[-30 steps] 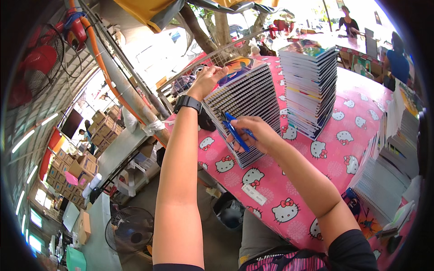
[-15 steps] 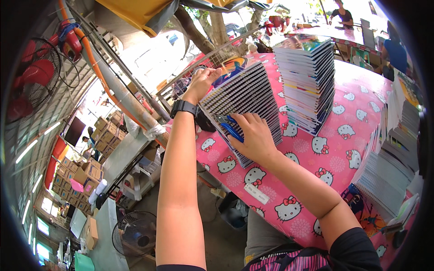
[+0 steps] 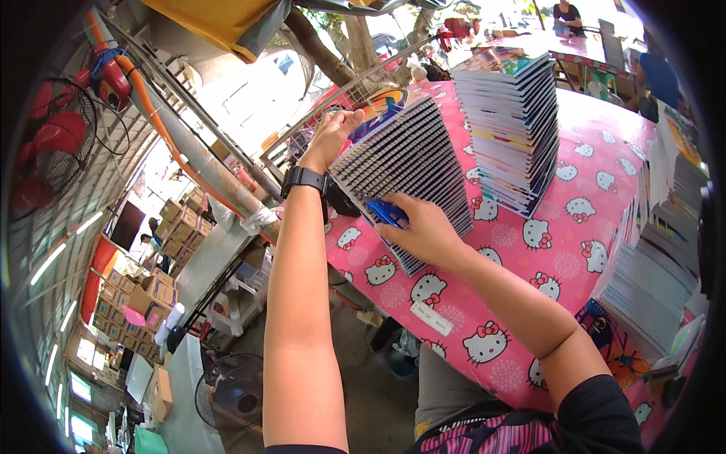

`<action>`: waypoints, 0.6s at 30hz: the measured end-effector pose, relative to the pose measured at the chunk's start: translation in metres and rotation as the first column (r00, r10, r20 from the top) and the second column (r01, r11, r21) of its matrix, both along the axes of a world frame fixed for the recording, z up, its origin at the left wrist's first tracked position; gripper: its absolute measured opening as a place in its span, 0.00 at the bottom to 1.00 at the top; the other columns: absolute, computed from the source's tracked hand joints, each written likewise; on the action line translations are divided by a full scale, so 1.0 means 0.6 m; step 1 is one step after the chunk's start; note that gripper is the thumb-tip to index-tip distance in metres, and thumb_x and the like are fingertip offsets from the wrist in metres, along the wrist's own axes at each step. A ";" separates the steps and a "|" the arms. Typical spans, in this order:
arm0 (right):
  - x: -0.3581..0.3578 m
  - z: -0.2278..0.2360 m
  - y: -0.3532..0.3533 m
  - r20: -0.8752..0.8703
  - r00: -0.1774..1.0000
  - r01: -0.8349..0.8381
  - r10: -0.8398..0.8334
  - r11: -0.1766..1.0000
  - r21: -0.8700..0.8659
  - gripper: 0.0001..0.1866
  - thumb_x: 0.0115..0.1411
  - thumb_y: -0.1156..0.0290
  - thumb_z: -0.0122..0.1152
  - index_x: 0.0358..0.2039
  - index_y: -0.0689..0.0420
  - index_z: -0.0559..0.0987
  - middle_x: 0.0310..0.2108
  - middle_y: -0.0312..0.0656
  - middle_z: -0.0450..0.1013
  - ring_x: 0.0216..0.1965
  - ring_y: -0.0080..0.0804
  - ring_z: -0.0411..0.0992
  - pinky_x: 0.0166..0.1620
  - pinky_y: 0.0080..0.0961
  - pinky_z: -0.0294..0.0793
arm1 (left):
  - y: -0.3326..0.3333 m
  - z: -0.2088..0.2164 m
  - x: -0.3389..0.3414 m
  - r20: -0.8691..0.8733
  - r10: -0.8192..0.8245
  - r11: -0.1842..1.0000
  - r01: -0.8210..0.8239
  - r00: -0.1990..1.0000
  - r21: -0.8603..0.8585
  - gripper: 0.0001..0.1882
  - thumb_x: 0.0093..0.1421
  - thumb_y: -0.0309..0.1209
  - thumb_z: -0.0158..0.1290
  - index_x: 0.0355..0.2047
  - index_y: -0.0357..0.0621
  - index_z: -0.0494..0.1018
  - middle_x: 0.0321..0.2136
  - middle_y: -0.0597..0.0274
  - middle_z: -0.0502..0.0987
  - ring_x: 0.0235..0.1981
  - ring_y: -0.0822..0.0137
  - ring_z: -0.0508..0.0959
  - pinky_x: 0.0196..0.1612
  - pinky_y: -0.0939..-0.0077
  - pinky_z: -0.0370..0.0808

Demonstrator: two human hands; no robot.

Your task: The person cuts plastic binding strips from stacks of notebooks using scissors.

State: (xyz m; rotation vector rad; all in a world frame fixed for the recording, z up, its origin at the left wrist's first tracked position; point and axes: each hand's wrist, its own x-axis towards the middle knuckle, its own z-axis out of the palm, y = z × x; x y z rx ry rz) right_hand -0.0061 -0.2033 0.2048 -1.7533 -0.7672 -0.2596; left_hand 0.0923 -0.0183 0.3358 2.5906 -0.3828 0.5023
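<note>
Your left hand [image 3: 330,136] grips the far top corner of a tilted stack of spiral-bound notebooks [image 3: 408,178], fingers curled over its edge, a black wristwatch [image 3: 302,178] on that wrist. The stack leans on the near left part of a table spread with a pink cartoon-cat tablecloth [image 3: 575,250], its wire-bound edges facing you. Your right hand [image 3: 423,231] presses against those edges about halfway down, fingers closed around a blue tool [image 3: 386,213] whose tip touches the bindings; what kind of tool it is cannot be told. Just beyond, a taller upright stack of notebooks [image 3: 508,125] stands on the same cloth, close beside the tilted one. More piled notebooks [image 3: 654,257] rise at the table's right edge. Below to your left, cardboard boxes [image 3: 162,242] and a floor fan [image 3: 231,393] sit well apart from the table.
</note>
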 end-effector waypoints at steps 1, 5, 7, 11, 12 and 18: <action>-0.002 -0.004 -0.001 0.211 0.965 0.168 -0.158 0.985 -0.034 0.22 0.50 0.62 0.59 0.44 0.59 0.71 0.31 0.45 0.72 0.35 0.38 0.71 0.39 0.36 0.68 | -0.004 0.000 0.000 -0.004 0.001 1.000 -0.001 1.000 -0.004 0.44 0.53 0.69 0.36 0.48 0.39 0.69 0.49 0.44 0.63 0.56 0.53 0.59 0.59 0.62 0.53; -0.006 -0.012 0.000 0.481 0.818 0.376 -0.316 0.926 -0.030 0.25 0.44 0.63 0.63 0.44 0.56 0.72 0.33 0.43 0.69 0.39 0.40 0.68 0.42 0.37 0.65 | -0.007 0.001 -0.004 -0.015 0.009 1.000 -0.009 1.000 -0.011 0.44 0.53 0.70 0.36 0.48 0.40 0.69 0.49 0.45 0.64 0.57 0.53 0.58 0.60 0.60 0.51; -0.005 -0.014 0.000 0.518 0.793 0.392 -0.320 0.919 -0.032 0.25 0.44 0.64 0.63 0.45 0.56 0.72 0.32 0.43 0.70 0.37 0.40 0.69 0.41 0.36 0.66 | -0.007 0.001 -0.004 -0.030 0.000 1.000 -0.001 1.000 -0.027 0.44 0.52 0.70 0.36 0.49 0.41 0.69 0.50 0.45 0.63 0.58 0.52 0.57 0.61 0.59 0.49; 0.005 -0.019 -0.003 0.212 0.972 0.103 -0.099 0.995 -0.005 0.23 0.50 0.65 0.61 0.45 0.60 0.71 0.30 0.44 0.73 0.31 0.35 0.72 0.35 0.31 0.70 | -0.004 -0.001 0.002 -0.043 -0.002 0.998 0.000 0.999 -0.060 0.45 0.52 0.71 0.35 0.50 0.43 0.68 0.54 0.43 0.61 0.60 0.50 0.53 0.62 0.56 0.46; 0.006 -0.019 -0.005 0.041 0.998 -0.044 0.042 0.998 0.043 0.22 0.52 0.65 0.60 0.46 0.61 0.70 0.30 0.45 0.73 0.30 0.33 0.72 0.33 0.29 0.71 | -0.001 -0.001 0.004 -0.037 0.008 0.998 -0.010 0.999 -0.060 0.45 0.52 0.71 0.35 0.50 0.43 0.68 0.55 0.43 0.60 0.61 0.49 0.52 0.62 0.56 0.45; 0.019 -0.016 -0.014 -0.415 0.817 -0.292 0.401 0.907 0.303 0.21 0.52 0.63 0.59 0.44 0.62 0.71 0.32 0.48 0.74 0.31 0.37 0.74 0.34 0.30 0.73 | -0.011 -0.003 0.001 -0.069 -0.008 0.997 0.002 0.998 -0.075 0.43 0.52 0.71 0.35 0.48 0.46 0.70 0.57 0.44 0.60 0.64 0.48 0.47 0.63 0.54 0.41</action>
